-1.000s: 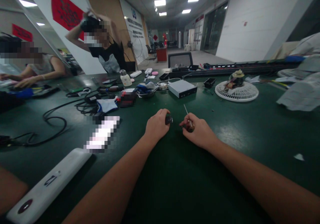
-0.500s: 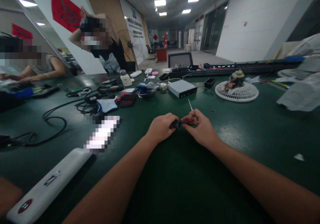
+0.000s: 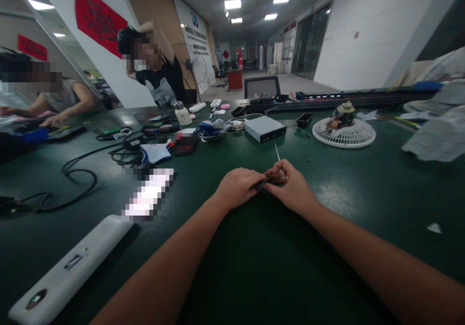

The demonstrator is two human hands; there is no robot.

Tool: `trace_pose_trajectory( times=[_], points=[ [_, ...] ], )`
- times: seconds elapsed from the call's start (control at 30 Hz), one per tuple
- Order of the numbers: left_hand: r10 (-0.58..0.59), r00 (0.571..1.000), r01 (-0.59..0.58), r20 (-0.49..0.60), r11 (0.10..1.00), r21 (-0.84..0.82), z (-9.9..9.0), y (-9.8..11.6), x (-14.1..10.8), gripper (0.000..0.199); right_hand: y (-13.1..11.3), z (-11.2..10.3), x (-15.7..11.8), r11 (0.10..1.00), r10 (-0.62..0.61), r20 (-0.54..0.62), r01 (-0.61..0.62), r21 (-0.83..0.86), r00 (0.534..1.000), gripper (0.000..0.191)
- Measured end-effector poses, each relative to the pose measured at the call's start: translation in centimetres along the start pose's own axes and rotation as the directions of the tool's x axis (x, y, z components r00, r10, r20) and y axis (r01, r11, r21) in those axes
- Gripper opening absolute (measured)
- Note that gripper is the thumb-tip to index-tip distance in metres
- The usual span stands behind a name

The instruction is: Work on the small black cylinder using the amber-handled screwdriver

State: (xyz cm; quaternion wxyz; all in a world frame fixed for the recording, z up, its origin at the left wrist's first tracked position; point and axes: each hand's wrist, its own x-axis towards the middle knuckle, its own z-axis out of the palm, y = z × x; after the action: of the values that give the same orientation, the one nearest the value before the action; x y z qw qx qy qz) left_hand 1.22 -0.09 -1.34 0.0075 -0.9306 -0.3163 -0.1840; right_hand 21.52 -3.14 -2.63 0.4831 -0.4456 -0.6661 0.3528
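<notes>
Over the middle of the green table point(image 3: 348, 271), my left hand point(image 3: 238, 187) is closed on a small dark part point(image 3: 260, 185), mostly covered by my fingers. My right hand point(image 3: 292, 187) meets it from the right, its thumb and forefinger at the part. A thin screwdriver point(image 3: 278, 153) is held in the right hand, its pale shaft pointing up and away from me. Beyond the hands lies a grey metal box point(image 3: 264, 125) with a black front. What lies between the fingertips is too small to make out.
A long white device point(image 3: 72, 267) and a bright phone screen point(image 3: 150, 194) lie left of my arms. Black cables point(image 3: 82, 170) and cloths are farther left. A white fan grille point(image 3: 343, 133) stands back right. Two people point(image 3: 160, 68) sit across at the left.
My left fingers have shifted right and now cover more of the dark part. The screwdriver has tilted slightly. A person across the table has lowered an arm, and another's hand has come into view.
</notes>
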Motion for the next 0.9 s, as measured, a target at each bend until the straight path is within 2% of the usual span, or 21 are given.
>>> trace_pose_trajectory(
  times=[0.1,0.2,0.27,0.33,0.43,0.53,0.7,0.9],
  points=[
    [-0.028,0.999,0.029,0.017,1.0,-0.006,0.0,0.1,0.0,0.028,-0.4,0.0,-0.2,0.994,-0.019,-0.012,0.017,-0.106,1.0,0.031],
    [-0.076,0.997,0.076,-0.025,0.997,-0.011,0.3,0.1,0.0,0.031,-0.4,0.0,-0.1,0.982,-0.066,-0.022,0.061,-0.178,0.998,0.02],
    [-0.12,0.991,0.12,-0.056,0.993,-0.007,0.5,0.0,0.0,0.03,-0.3,0.0,-0.1,0.984,-0.087,-0.03,0.081,-0.16,0.996,0.016],
    [-0.183,0.98,0.183,-0.082,0.983,-0.001,0.5,-0.2,0.0,0.029,-0.2,0.0,-0.1,0.992,-0.082,-0.046,0.077,-0.098,0.996,0.022],
    [-0.288,0.947,0.289,-0.14,0.957,-0.015,0.5,-0.5,0.0,0.026,-0.4,-0.1,-0.1,0.996,-0.09,-0.078,0.089,-0.018,0.993,0.031],
    [-0.364,0.911,0.364,-0.195,0.931,-0.035,0.4,-0.7,-0.1,0.021,-0.8,-0.3,-0.4,0.988,-0.149,-0.087,0.151,0.02,0.985,0.033],
    [-0.372,0.905,0.37,-0.208,0.928,-0.05,0.5,-0.7,-0.1,0.018,-1.4,-0.3,-0.8,0.982,-0.187,0.01,0.187,0.024,0.982,0.029],
    [-0.344,0.922,0.34,-0.176,0.939,-0.054,0.2,-0.4,0.0,0.022,-1.0,-0.3,-0.6,0.988,-0.153,-0.053,0.152,-0.032,0.987,0.028]
  ],
)
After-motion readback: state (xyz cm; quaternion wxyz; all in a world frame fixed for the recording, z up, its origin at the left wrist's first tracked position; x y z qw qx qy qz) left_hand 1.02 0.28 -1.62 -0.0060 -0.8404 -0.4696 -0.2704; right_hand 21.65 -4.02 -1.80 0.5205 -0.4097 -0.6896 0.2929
